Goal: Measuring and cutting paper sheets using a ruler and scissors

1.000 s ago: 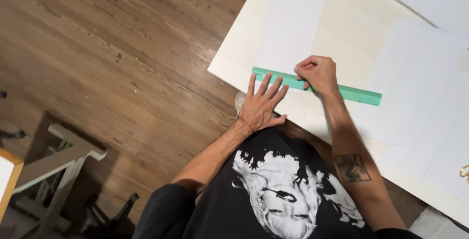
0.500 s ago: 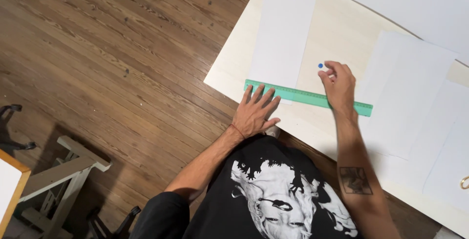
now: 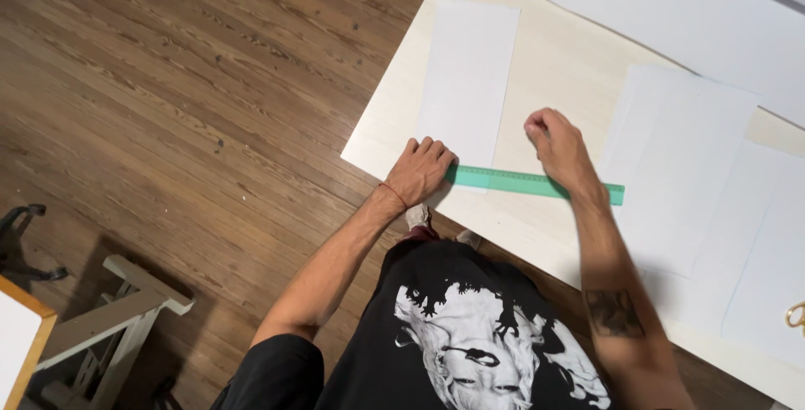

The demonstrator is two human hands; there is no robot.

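A long green ruler (image 3: 520,182) lies across a cream table (image 3: 562,58), near its front edge. My left hand (image 3: 423,171) is curled down over the ruler's left end, at the lower edge of a tall white paper strip (image 3: 470,75). Farther right, my right hand (image 3: 558,148) rests over the ruler with its fingers closed. Anything inside the fist is hidden.
More white sheets (image 3: 679,158) overlap on the right, and a large one (image 3: 671,7) lies at the back. A gold scissor handle (image 3: 795,316) pokes in at the right edge. On the wood floor (image 3: 210,83) at lower left stands a white trestle (image 3: 126,309).
My left hand slid from a spread-fingered press on the ruler's middle to curl at its left end. My right hand lifted away from the ruler's edge; a small blue-white thing seen at its fingertips no longer shows.
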